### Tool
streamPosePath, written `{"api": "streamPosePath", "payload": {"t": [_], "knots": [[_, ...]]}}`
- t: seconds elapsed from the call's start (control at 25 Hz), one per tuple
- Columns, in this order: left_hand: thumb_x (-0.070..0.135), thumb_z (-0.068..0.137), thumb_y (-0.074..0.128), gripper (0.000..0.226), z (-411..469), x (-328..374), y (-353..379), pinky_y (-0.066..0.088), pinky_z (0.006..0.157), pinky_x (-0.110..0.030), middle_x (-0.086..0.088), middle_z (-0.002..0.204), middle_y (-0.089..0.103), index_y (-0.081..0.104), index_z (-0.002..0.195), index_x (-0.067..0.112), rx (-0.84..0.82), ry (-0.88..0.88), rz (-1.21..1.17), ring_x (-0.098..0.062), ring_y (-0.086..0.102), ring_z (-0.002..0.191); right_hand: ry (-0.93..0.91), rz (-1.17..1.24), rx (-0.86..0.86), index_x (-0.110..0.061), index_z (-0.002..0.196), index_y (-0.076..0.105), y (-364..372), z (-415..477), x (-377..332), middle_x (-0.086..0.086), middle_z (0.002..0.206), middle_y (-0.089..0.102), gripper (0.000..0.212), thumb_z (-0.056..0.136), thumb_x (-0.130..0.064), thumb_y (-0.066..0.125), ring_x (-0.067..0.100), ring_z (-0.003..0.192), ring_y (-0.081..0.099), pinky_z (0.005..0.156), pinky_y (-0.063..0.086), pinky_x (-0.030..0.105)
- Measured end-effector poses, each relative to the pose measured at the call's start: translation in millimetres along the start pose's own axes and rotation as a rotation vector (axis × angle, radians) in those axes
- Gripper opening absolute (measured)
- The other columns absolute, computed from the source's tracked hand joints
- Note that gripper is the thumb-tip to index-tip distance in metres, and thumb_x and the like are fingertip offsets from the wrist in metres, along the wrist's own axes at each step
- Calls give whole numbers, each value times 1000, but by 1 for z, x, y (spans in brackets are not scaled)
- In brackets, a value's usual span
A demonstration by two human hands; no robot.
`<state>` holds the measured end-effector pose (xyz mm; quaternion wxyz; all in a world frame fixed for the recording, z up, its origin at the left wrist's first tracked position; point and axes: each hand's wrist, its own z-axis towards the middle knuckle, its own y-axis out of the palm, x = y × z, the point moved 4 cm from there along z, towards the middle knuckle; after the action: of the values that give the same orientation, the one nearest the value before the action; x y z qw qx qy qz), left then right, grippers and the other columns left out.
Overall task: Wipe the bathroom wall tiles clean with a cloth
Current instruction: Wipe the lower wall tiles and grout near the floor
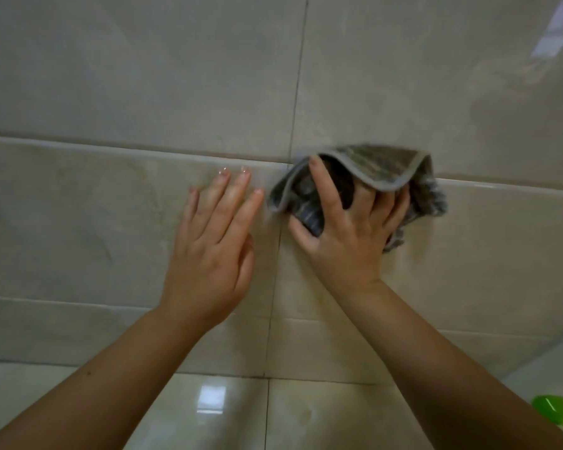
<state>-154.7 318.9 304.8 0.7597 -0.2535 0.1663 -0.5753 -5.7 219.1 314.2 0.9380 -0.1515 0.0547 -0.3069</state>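
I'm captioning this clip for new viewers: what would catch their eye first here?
Right of centre, the right hand grips a bunched grey cloth against the beige tiles. Beside it, the left hand lies flat against them, fingers straight. A bright green thing peeks in at the lower right edge.

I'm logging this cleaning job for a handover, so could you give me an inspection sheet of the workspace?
Surface: glossy beige wall tiles with dark grout lines.
Job's things: crumpled grey striped cloth against the wall at a grout crossing.
Clutter: bright green plastic object at the lower right edge, mostly cut off.
Hands: left hand flat on a tile, fingers straight; right hand grips the cloth.
Cables: nothing seen.
Surroundings: light reflections on the tiles.
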Motion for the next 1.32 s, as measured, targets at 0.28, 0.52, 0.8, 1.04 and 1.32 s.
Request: {"api": "streamPosePath", "payload": {"t": [0.28, 0.52, 0.8, 1.04, 1.32], "knots": [[12, 91, 45, 61, -15, -15, -4, 12, 124, -50, -11, 160, 28, 35, 151, 9, -35, -30, 6, -25, 18, 152, -314, -71, -160, -35, 144, 38, 47, -67, -28, 8, 146, 31, 61, 88, -53, 55, 36, 134, 28, 117, -5, 60], [9, 89, 48, 60, -15, -3, -1, 17, 122, -54, -13, 159, 32, 40, 148, 7, -35, -5, -15, -28, 21, 151, -368, -96, -142, -36, 140, 44, 34, -77, 10, 9, 137, 40, 56, 87, -49, 59, 37, 126, 36, 115, 5, 59], [12, 93, 41, 55, -24, -8, 0, 19, 121, -56, -15, 158, 33, 41, 148, 5, -70, 26, 11, -30, 23, 150, -253, -89, -26, -35, 145, 36, 43, -43, -25, 10, 147, 28, 59, 90, -49, 54, 37, 139, 16, 114, 0, 63], [9, 93, 43, 55, -33, -6, 18, 18, 121, -56, -15, 158, 33, 41, 148, 5, -102, 59, 29, -30, 23, 150, -808, -106, -346, -31, 123, 66, 74, -165, -10, 7, 138, 39, 63, 62, -37, 82, 32, 135, 27, 120, -1, 52], [-5, 86, 50, 60, -18, 17, 32, 16, 122, -55, -17, 155, 35, 44, 145, 3, -3, 92, -47, -34, 27, 148, -720, -65, -377, -28, 99, 78, 47, -178, 107, 2, 105, 69, 39, 97, -21, 39, 27, 102, 49, 120, 6, 47]]}}
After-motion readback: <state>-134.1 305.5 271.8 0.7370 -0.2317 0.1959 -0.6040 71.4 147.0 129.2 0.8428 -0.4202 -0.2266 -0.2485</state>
